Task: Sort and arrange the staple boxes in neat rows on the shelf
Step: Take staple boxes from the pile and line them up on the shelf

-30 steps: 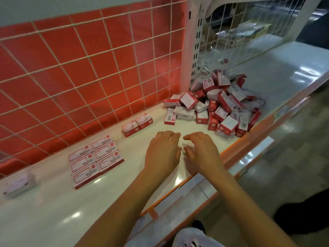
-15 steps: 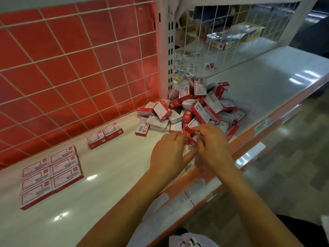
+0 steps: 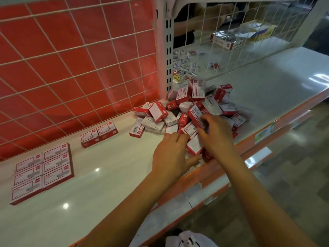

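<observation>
Six staple boxes (image 3: 42,170) form a left block, a pair (image 3: 99,133) sits right of it; left hand (image 3: 170,155) and right hand (image 3: 216,138) touch the heap (image 3: 192,107), fingers bent, grip unclear.

Bare left hand (image 3: 170,154) and right hand (image 3: 217,138) on bare arms.
The left forearm (image 3: 128,207) and right forearm (image 3: 258,196) are uncovered as far as the view shows them, down to its bottom edge. Both are slim, narrow at the wrist and wider toward the elbow. The nails are too small to make out. Low between the arms shows a rumpled white cloth (image 3: 187,240) with dark marks; whether it is clothing cannot be told.
</observation>
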`<control>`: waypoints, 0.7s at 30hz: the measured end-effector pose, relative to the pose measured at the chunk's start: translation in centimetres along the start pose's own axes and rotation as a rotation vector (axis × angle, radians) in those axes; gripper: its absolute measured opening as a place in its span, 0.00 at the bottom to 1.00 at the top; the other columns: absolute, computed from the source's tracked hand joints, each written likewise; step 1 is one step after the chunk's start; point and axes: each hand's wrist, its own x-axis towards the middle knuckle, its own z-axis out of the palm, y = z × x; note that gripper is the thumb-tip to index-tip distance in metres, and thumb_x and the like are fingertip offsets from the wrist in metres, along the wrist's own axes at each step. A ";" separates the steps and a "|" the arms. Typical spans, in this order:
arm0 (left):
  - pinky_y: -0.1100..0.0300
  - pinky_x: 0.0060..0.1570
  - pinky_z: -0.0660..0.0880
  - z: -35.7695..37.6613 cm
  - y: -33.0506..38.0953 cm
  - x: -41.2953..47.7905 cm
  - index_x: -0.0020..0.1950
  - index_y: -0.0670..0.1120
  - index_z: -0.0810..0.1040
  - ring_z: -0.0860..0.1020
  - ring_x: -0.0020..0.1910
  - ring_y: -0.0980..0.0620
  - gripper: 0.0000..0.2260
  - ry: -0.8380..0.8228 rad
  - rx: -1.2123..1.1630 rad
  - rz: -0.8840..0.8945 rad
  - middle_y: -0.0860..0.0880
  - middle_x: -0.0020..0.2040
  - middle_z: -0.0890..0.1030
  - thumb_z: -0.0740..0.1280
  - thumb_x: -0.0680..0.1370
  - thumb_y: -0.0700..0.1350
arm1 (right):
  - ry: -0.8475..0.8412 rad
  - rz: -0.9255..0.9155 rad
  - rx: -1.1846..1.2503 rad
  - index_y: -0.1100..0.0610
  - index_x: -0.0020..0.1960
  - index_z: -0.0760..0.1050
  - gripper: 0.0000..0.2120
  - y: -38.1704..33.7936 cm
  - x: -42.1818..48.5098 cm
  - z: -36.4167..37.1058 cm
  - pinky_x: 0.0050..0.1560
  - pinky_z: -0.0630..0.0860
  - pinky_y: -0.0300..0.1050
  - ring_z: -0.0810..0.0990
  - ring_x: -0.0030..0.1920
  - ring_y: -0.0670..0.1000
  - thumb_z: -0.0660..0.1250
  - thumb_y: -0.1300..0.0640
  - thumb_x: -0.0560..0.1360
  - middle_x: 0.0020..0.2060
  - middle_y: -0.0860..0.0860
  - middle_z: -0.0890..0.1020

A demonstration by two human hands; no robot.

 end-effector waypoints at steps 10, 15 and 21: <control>0.62 0.53 0.76 -0.6 -0.4 -0.6 0.62 0.52 0.77 0.78 0.52 0.57 0.17 -0.033 -0.271 -0.131 0.55 0.58 0.79 0.69 0.74 0.55 | -0.040 0.040 -0.083 0.56 0.68 0.69 0.24 -0.2 0.8 -0.3 0.58 0.70 0.53 0.69 0.62 0.59 0.69 0.50 0.74 0.61 0.58 0.72; 0.65 0.49 0.76 -1.1 -0.9 -1.1 0.55 0.54 0.79 0.78 0.47 0.61 0.08 -0.045 -0.499 -0.267 0.57 0.53 0.80 0.67 0.77 0.51 | -0.010 -0.003 -0.060 0.58 0.64 0.73 0.17 0.1 0.6 -0.4 0.55 0.70 0.50 0.72 0.58 0.59 0.63 0.54 0.77 0.57 0.59 0.76; 0.52 0.43 0.82 -2.4 -2.2 -1.3 0.48 0.53 0.79 0.83 0.43 0.52 0.09 -0.026 -0.904 -0.606 0.49 0.51 0.83 0.59 0.81 0.48 | 0.002 -0.062 0.135 0.57 0.63 0.76 0.14 -0.3 -0.2 -0.9 0.51 0.70 0.45 0.76 0.54 0.55 0.62 0.57 0.78 0.55 0.56 0.78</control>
